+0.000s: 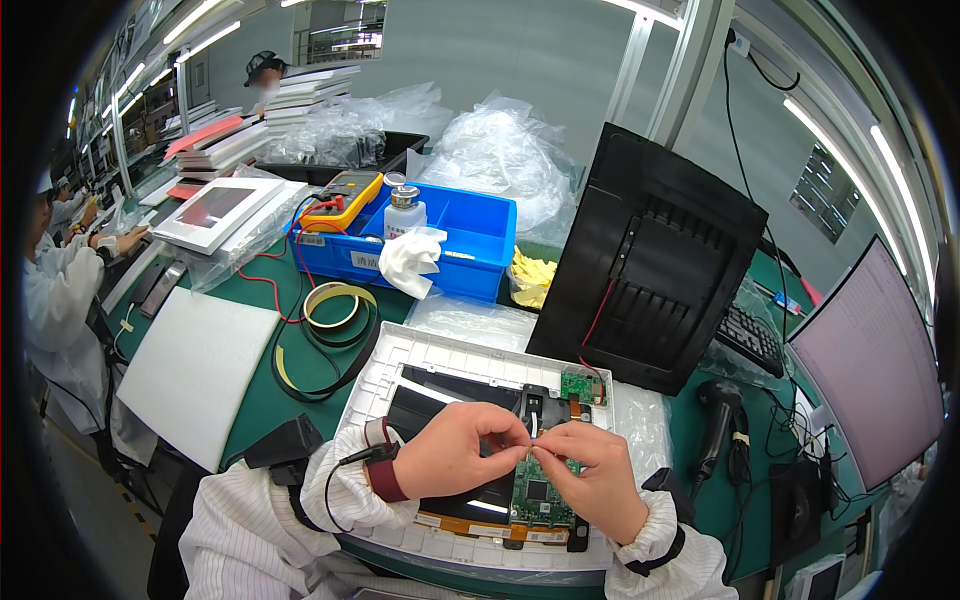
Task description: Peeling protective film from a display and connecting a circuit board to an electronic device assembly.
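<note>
Over an open display unit, my left hand and my right hand meet in a pinch, fingertips together. A short white cable runs from a black part down to the pinched fingertips; its end is hidden between them. Beneath the right hand lies a green circuit board, next to a dark glossy panel. The unit's white frame surrounds both. At its upper right sits a smaller green board with a red wire rising to a black back cover. A wrist strap with a black lead circles my left wrist.
Beyond the unit stand a blue bin with a bottle and tissue, and a yellow multimeter. A tape coil and white foam sheet lie left. On the right are a scanner, keyboard and monitor. Co-workers sit far left.
</note>
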Demonstrator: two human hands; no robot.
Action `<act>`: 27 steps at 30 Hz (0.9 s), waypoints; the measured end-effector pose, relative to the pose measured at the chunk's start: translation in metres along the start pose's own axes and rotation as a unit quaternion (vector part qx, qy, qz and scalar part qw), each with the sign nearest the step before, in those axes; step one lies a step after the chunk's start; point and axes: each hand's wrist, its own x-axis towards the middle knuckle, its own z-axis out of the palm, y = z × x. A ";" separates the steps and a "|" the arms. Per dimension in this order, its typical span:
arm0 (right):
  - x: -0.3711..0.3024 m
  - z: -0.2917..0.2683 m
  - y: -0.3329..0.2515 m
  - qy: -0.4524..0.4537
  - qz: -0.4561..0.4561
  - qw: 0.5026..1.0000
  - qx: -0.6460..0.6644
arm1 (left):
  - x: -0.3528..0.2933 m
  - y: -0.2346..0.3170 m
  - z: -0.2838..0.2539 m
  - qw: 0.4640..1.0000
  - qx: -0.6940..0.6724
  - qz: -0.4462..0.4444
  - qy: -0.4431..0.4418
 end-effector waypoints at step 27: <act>0.010 -0.018 0.026 0.126 0.243 0.898 0.344 | 0.198 -0.084 -0.069 0.916 0.340 0.004 0.214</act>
